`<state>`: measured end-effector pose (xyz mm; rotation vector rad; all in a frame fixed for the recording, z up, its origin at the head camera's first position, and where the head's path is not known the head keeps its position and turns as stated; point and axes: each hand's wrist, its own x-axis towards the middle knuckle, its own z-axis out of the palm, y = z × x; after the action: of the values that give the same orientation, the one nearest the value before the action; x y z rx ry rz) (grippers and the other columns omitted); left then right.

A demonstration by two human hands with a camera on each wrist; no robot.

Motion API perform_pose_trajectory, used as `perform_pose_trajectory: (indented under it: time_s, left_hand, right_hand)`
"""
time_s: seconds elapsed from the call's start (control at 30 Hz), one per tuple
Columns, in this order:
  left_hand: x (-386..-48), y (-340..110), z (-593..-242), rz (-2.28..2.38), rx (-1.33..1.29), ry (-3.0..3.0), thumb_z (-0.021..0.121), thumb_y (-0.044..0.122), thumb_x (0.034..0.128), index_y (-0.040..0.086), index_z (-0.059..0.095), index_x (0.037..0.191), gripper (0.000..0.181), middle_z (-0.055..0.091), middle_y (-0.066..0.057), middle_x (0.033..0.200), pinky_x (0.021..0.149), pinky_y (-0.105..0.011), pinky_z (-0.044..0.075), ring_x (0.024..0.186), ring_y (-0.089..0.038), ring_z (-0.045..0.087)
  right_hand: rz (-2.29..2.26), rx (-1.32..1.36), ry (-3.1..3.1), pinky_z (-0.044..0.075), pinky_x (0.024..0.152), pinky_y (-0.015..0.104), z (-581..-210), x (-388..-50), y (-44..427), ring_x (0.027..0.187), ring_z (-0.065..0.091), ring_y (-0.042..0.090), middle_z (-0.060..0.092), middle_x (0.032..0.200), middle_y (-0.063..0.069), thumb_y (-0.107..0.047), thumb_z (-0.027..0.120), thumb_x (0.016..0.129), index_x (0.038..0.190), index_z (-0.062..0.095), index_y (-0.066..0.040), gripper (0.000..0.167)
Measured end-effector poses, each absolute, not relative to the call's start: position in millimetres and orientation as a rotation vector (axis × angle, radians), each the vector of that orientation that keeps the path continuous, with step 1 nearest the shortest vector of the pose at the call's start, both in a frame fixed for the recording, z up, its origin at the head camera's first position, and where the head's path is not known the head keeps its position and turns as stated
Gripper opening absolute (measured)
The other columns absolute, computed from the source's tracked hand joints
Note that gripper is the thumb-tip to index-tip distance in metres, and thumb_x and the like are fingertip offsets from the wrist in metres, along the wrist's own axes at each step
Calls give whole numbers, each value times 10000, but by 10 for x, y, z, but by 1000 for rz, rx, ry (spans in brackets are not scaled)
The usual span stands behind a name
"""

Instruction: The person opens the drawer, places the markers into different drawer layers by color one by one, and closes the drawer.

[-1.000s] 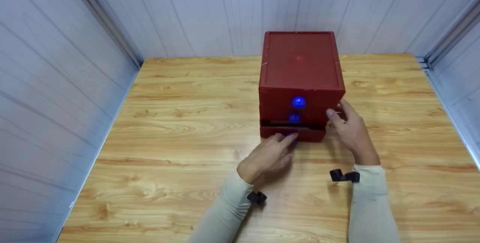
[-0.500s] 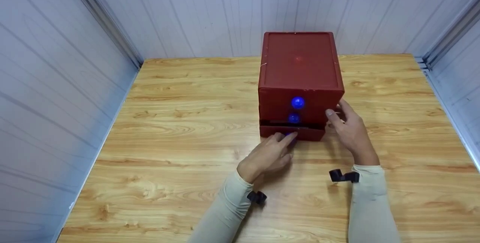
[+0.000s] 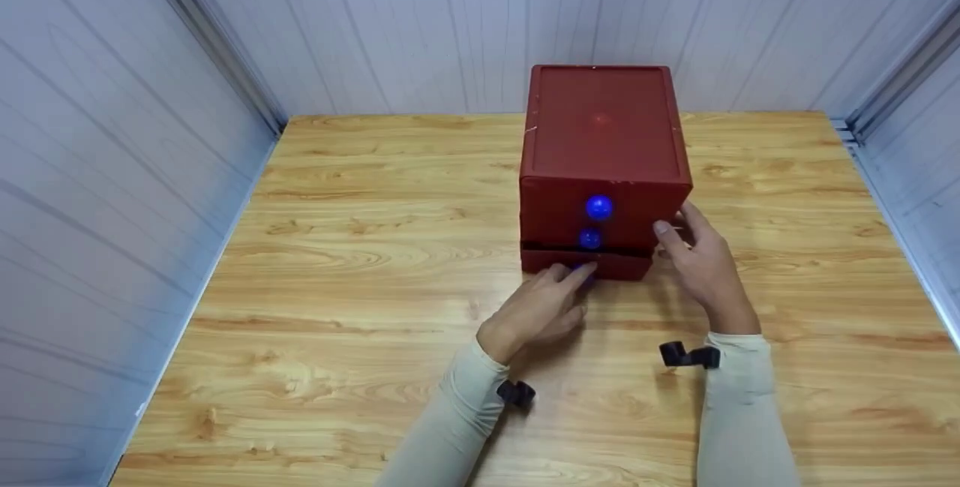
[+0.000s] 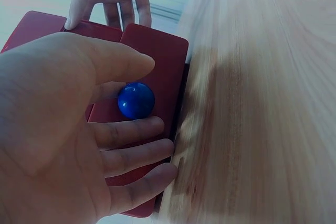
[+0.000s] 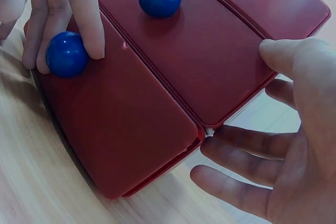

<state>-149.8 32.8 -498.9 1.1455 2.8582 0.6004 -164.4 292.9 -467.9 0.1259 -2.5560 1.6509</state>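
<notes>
A red drawer cabinet point(image 3: 604, 127) stands on the table, with its top knob point(image 3: 598, 207) and middle knob point(image 3: 590, 238), both round and blue, on the front. The bottom drawer point(image 3: 622, 265) sticks out a little, a dark gap above it. My left hand point(image 3: 536, 311) reaches to that drawer's front, its fairly straight fingers on both sides of the bottom blue knob point(image 4: 136, 100). The right wrist view shows one of its fingertips against the drawer front. At the cabinet's right side is my right hand point(image 3: 703, 269), thumb on the front edge of the middle drawer point(image 5: 210, 51), fingers extended along the side.
Under the cabinet lies a wood-grain tabletop point(image 3: 360, 262). Light panel walls point(image 3: 420, 29) enclose it at the back and on both sides. A black wrist mount point(image 3: 516, 395) juts from the left sleeve, another black mount point(image 3: 690, 354) from the right.
The bottom drawer has slid slightly inward, and the gap above it is narrower. My left hand has moved a little with it. My right hand keeps its place at the cabinet's side.
</notes>
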Motion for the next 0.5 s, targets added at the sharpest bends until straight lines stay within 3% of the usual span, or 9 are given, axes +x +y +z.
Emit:
perform_pose_trajectory:
  time_s: [0.13,0.33,0.5]
  left_hand:
    - [-1523,349,-4998,592,1124,2863,594,287,986,162,398,1539,601,606,-102,1143,838,-346,506,935,-220,610]
    - [-1530,357,-4981,632,988,2826,601,285,977,245,384,1547,611,594,-90,1249,886,-379,510,1094,-248,598]
    - [-1522,369,-4991,657,950,2837,622,305,963,264,395,1538,620,607,-83,1237,815,-403,533,1080,-257,601]
  right_hand:
    - [1636,127,-2559,526,781,204,-4721,-1673,2951,1067,565,243,554,1358,190,-386,509,1040,1550,371,-179,567]
    - [1635,114,-2567,526,789,202,-4726,-1670,2947,1088,564,248,557,1366,169,-419,509,1033,1552,367,-203,580]
    - [1658,109,-2559,527,796,201,-4706,-1639,2936,1108,556,256,549,1373,176,-432,514,1027,1559,354,-209,599]
